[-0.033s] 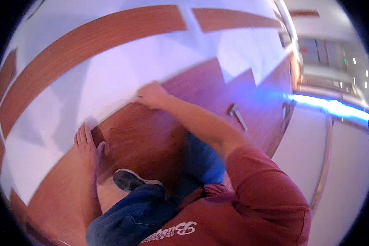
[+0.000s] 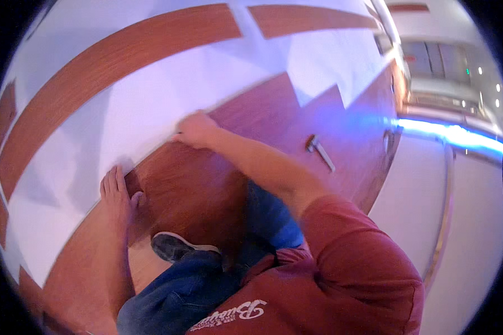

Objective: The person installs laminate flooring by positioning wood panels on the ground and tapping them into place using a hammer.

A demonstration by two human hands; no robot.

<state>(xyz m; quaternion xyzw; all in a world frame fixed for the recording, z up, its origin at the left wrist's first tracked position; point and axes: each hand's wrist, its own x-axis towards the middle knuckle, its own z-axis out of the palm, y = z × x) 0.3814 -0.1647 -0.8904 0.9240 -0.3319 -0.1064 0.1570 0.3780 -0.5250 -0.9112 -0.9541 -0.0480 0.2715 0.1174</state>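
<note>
Reddish-brown wood-look floor planks (image 2: 207, 173) lie joined around my knees. My left hand (image 2: 116, 192) rests flat with fingers stretched out and thumb apart, its fingertips at the outer edge of the planks. Farther right along that same edge, my right hand (image 2: 197, 131) is closed and pressed down at the border with the pale underlay (image 2: 151, 95). Its fingertips are mostly hidden, so anything in them cannot be made out. A hammer (image 2: 321, 152) with a light handle lies on the planks to the right of my right forearm.
Loose planks (image 2: 123, 50) lie in a row on the underlay beyond my hands. The laid floor ends in a stepped edge (image 2: 318, 100) at the far right. A white panel (image 2: 408, 184) stands to the right, with a bright blue-white light strip (image 2: 452, 137) behind it.
The whole view has shifted slightly. Both hands stay at about the same places along the plank edge, and the hammer lies where it was.
</note>
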